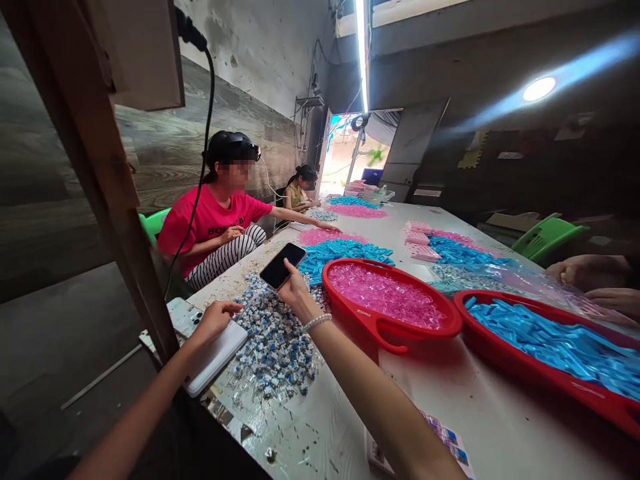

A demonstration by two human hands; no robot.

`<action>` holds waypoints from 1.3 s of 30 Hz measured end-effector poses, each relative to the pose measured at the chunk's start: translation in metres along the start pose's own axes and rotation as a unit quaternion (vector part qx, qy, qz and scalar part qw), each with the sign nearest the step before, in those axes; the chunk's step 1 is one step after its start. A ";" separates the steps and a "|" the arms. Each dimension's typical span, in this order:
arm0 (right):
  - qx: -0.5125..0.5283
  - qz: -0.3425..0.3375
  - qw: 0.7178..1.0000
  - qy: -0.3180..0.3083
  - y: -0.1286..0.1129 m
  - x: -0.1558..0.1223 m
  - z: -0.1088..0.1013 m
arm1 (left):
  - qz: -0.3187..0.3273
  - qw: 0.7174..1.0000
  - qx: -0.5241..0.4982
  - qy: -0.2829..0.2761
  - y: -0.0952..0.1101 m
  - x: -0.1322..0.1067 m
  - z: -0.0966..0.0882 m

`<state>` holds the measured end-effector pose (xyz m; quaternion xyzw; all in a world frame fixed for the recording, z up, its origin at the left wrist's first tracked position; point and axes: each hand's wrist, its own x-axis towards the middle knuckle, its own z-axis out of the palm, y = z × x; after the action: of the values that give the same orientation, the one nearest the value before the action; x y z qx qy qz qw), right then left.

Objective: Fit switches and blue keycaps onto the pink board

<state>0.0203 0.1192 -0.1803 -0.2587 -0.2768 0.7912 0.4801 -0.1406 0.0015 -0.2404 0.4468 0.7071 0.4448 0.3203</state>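
Note:
My right hand [295, 288] is closed around a smartphone [283, 265] with a dark screen, the thumb lying over its lower edge. A beaded bracelet circles that wrist. Below the phone, a pile of small clear, white and blue pieces [273, 343] spreads over the table. My left hand [216, 321] is at the left edge of the table, its fingers loosely bent and apart from the phone, with nothing visible in them. It is over or against a flat white case [220, 357]; contact is unclear.
Red basins hold pink pieces [385, 293] and blue strips [545, 343]. More blue strips [345, 257] lie behind the phone. A co-worker [215, 223] reaches across from the left; another person [300, 190] sits farther back. Someone's hands [590, 283] show at right. A brown post [115, 180] stands left.

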 end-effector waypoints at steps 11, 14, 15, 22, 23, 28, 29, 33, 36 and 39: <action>0.104 0.057 0.992 -0.049 0.001 0.011 0.015 | -0.086 0.963 -0.181 -0.181 0.058 0.019 0.023; 0.030 0.026 0.999 -0.029 0.007 0.021 0.023 | -0.091 0.941 -0.222 -0.237 0.077 0.025 0.025; -0.004 0.001 1.000 -0.029 0.007 0.024 0.026 | -0.089 0.938 -0.233 -0.241 0.080 0.026 0.026; -0.105 -0.098 0.990 -0.007 -0.003 0.040 0.025 | -0.045 0.940 -0.304 -0.146 0.078 0.035 0.033; -0.116 -0.106 0.988 0.002 -0.005 0.042 0.022 | -0.033 0.940 -0.316 -0.126 0.078 0.036 0.034; -0.168 -0.146 0.973 0.058 -0.011 0.041 -0.002 | 0.002 0.938 -0.345 -0.042 0.080 0.036 0.037; -0.175 -0.158 0.969 0.073 -0.013 0.039 -0.007 | 0.003 0.939 -0.343 -0.030 0.080 0.035 0.036; -0.195 -0.194 0.955 0.113 -0.020 0.029 -0.017 | 0.001 0.947 -0.320 0.009 0.078 0.028 0.031; -0.209 -0.168 0.958 0.100 -0.022 0.021 -0.015 | 0.008 0.951 -0.306 0.034 0.077 0.023 0.029; -0.207 -0.146 0.961 0.111 -0.022 0.012 -0.012 | 0.029 0.955 -0.288 0.063 0.075 0.019 0.028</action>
<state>0.0375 0.1409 -0.1753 -0.3959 -0.4142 0.6038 0.5541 -0.0980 0.0442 -0.1841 0.3266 0.5547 0.6660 0.3769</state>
